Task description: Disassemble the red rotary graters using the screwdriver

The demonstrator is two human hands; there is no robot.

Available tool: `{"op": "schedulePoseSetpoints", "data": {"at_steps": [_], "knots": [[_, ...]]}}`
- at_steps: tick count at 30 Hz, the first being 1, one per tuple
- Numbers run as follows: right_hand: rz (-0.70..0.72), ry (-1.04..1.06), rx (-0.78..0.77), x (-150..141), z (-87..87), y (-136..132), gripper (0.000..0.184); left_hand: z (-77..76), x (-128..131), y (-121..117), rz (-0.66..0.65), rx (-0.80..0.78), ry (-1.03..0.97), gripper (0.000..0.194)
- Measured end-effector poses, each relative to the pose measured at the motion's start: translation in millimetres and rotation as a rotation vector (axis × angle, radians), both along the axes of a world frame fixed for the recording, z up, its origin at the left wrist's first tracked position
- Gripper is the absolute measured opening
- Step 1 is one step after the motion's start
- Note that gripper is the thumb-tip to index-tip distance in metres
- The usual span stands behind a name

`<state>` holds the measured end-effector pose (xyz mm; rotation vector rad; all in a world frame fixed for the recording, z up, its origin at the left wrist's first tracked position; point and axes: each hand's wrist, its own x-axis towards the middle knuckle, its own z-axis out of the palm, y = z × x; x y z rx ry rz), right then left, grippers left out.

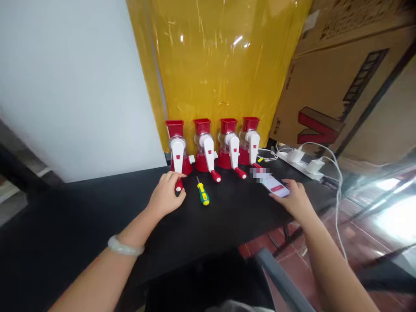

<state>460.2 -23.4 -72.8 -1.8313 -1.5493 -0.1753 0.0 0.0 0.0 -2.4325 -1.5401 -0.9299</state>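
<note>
Four red-and-white rotary graters stand in a row on the black table: the leftmost grater (177, 151), a second grater (204, 149), a third grater (229, 147) and the rightmost grater (250, 143). My left hand (166, 193) curls around the red crank handle (178, 185) of the leftmost one, thumb below and fingers above. At the right, my right hand (294, 197) grips the near end of a smartphone (276, 186) with a lit screen, held low over the table. Between my hands lies a green-and-yellow screwdriver (203, 195), its shaft pointing toward the graters.
A white power strip (300, 164) with plugged-in chargers and cables sits at the table's right end. One white cable (338, 190) hangs over the edge. Behind stand a yellow plastic curtain (221, 65), a white panel (74, 86) and large cardboard boxes (325, 86).
</note>
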Motion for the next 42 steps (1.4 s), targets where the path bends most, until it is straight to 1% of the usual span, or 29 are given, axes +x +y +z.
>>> {"op": "schedulePoseSetpoints", "data": {"at_steps": [3,6,8,10,12,13,15,17,18,20,23,25,27,29,31,34,36,37,39,40,42], "knots": [[0.004,-0.006,0.010,0,-3.5,-1,0.074,-0.1,-1,0,0.003,-0.004,-0.011,0.038],[0.001,-0.093,0.041,-9,-1.9,-6,0.069,-0.7,-1,-1,0.031,-0.005,-0.033,0.042],[-0.002,-0.177,0.090,-23,3.8,-11,0.065,-1.1,-1,-1,0.071,0.002,-0.050,0.044],[-0.006,-0.231,0.183,-43,12.9,-17,0.059,-0.8,0,-1,0.138,0.018,-0.069,0.041],[0.038,-0.258,0.267,-66,23.8,-20,0.050,0.5,-1,-1,0.226,0.003,-0.109,0.042],[0.077,-0.259,0.304,-77,29.2,-22,0.046,1.4,-1,-1,0.274,-0.037,-0.139,0.047],[0.179,-0.229,0.362,-99,38.5,-23,0.036,3.2,-1,-1,0.352,-0.210,-0.212,0.066],[0.284,-0.196,0.380,-118,44.5,-24,0.027,3.7,-2,0,0.383,-0.433,-0.293,0.079],[0.327,-0.180,0.379,-126,46.3,-24,0.023,3.1,-2,0,0.373,-0.525,-0.335,0.080],[0.408,-0.160,0.361,-139,47.6,-24,0.018,1.1,-2,1,0.329,-0.618,-0.415,0.076],[0.500,-0.151,0.325,-154,47.1,-24,0.012,-0.7,-6,4,0.299,-0.589,-0.479,0.067],[0.549,-0.152,0.296,-161,47.2,-22,0.011,2.0,-12,6,0.340,-0.532,-0.442,0.063],[0.596,-0.160,0.248,-164,49.8,-18,0.012,7.8,-19,6,0.397,-0.494,-0.358,0.059],[0.637,-0.174,0.199,-166,56.1,-10,0.013,14.5,-23,6,0.414,-0.515,-0.317,0.058],[0.672,-0.183,0.159,-165,66.6,-1,0.015,19.8,-24,4,0.373,-0.615,-0.380,0.066],[0.716,-0.187,0.106,-167,87.6,15,0.019,24.5,-18,3,0.304,-0.810,-0.545,0.088],[0.709,-0.213,0.058,-172,101.4,26,0.022,27.6,-14,7,0.286,-0.865,-0.608,0.099],[0.692,-0.234,0.022,-176,107.6,31,0.024,30.1,-13,10,0.283,-0.856,-0.624,0.101],[0.624,-0.266,-0.068,-186,118.5,41,0.028,37.6,-13,22,0.283,-0.788,-0.641,0.099],[0.578,-0.274,-0.118,-192,123.7,46,0.030,42.6,-14,29,0.295,-0.736,-0.650,0.097],[0.490,-0.290,-0.195,-205,134.8,57,0.033,53.8,-15,44,0.303,-0.680,-0.675,0.093]]}}
